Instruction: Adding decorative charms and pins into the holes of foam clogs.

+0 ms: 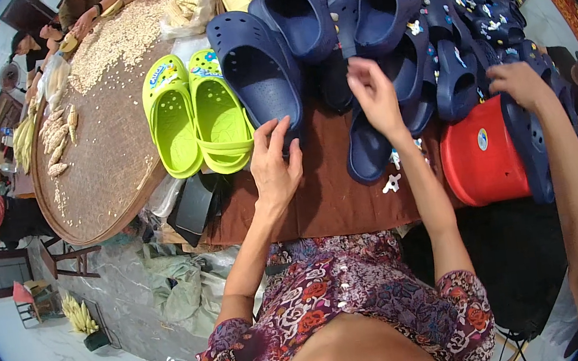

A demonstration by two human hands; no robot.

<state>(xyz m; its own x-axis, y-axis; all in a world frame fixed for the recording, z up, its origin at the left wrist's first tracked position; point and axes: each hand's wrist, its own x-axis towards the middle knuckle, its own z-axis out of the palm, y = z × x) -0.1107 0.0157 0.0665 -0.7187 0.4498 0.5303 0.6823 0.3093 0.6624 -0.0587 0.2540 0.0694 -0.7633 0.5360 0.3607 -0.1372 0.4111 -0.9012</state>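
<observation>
A large navy clog [259, 76] stands toe away from me on the brown cloth, beside a pair of lime-green clogs [184, 121] with colourful charms. My left hand [275, 164] has its fingers curled onto the heel rim of that large plain clog. Over the navy clogs to the right hovers my right hand [376, 94], its fingers bent and apart, with nothing visible in them. Below it lies another navy clog [369, 147], and white charms [392, 182] are scattered near the cloth's front. Another person's hand [519, 84] reaches in at the right, at a navy clog [532, 150].
A pile of navy clogs [449, 16] with charms covers the far and right side. A red bucket [481, 149] stands at the right edge. On the left is a round woven tray [105, 152] with corn kernels and cobs. A dark box [194, 205] sits below the green clogs.
</observation>
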